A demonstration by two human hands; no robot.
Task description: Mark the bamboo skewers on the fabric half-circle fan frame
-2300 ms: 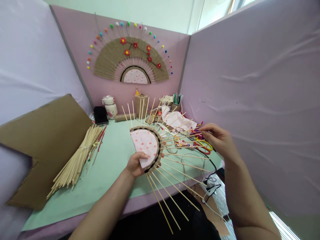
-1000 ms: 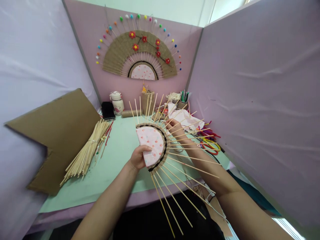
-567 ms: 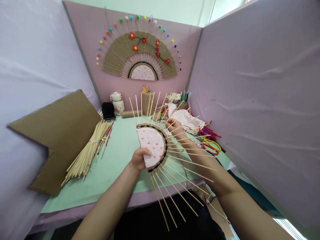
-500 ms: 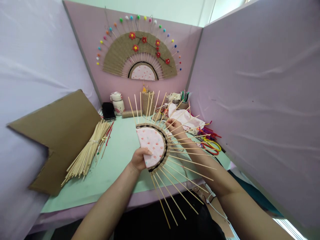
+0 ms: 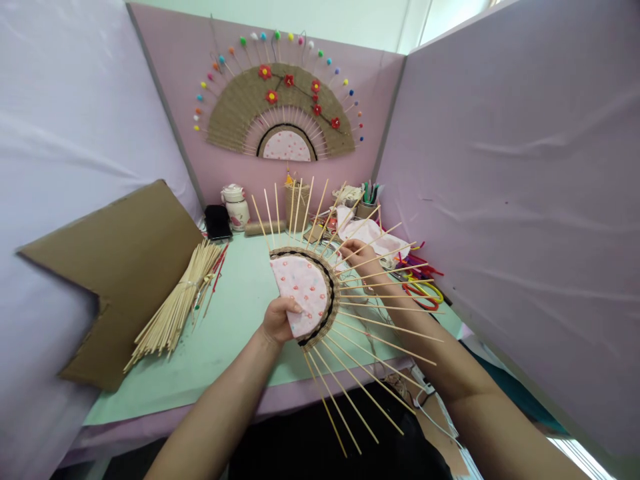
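Note:
A half-round fan frame point(image 5: 301, 293) with pink floral cloth, a woven cord border and thin sticks spread outward is held above the table. My left hand point(image 5: 280, 319) grips its straight edge near the lower end, thumb on the cloth. Among the upper right sticks, just beyond the woven border, is my right hand point(image 5: 358, 255), its fingers pinched together. What they pinch is too small to make out. Thin twine point(image 5: 367, 323) trails behind the sticks on the right.
A tied bundle of sticks point(image 5: 185, 293) lies left, beside a cardboard sheet point(image 5: 120, 267). Along the back stand a white jar point(image 5: 235, 208) and a twine-wrapped holder point(image 5: 299, 207). Pink cloth point(image 5: 373, 233) and scissors point(image 5: 423, 293) lie right. A finished fan point(image 5: 235, 113) hangs on the back panel.
My right hand has moved slightly to the right, away from the woven border. The fan frame has shifted a little in my left hand's grip, its lower sticks swinging right.

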